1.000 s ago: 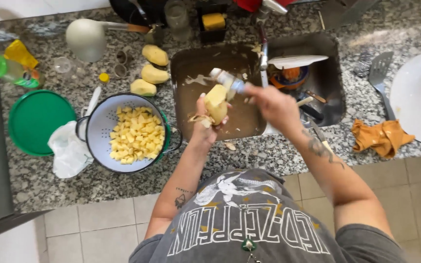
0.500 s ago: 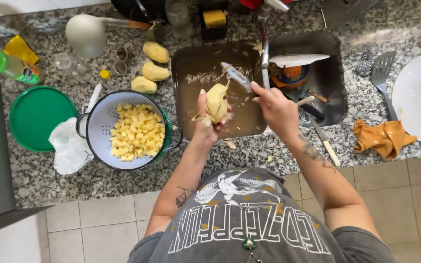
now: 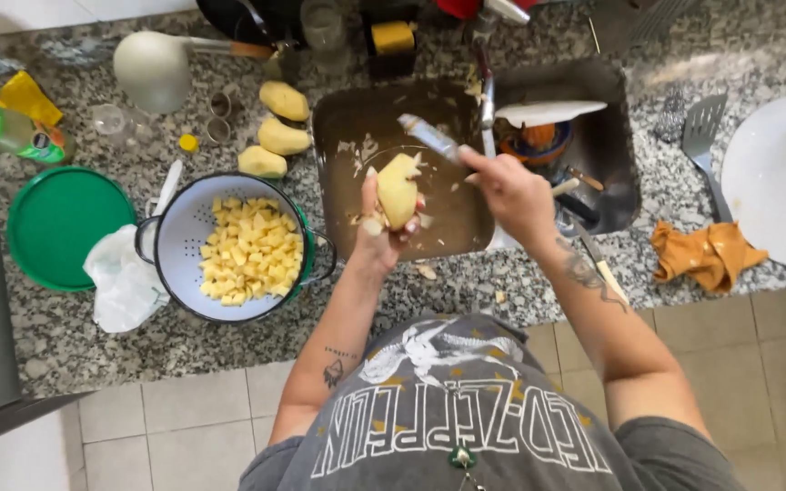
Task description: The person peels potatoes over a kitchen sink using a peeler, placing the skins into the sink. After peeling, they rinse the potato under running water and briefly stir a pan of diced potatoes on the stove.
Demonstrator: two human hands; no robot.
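A half-peeled potato is being gripped in the left hand fingers over the sink; a peeler is being clenched by the right hand. Slippage is being risked: wet skin, blade near fingertips

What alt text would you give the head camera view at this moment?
Seen from above, a person's left hand holds a potato over a sink while the right hand works a peeler on it. A colander of diced potato sits on the granite counter nearby, with three peeled potatoes behind it.
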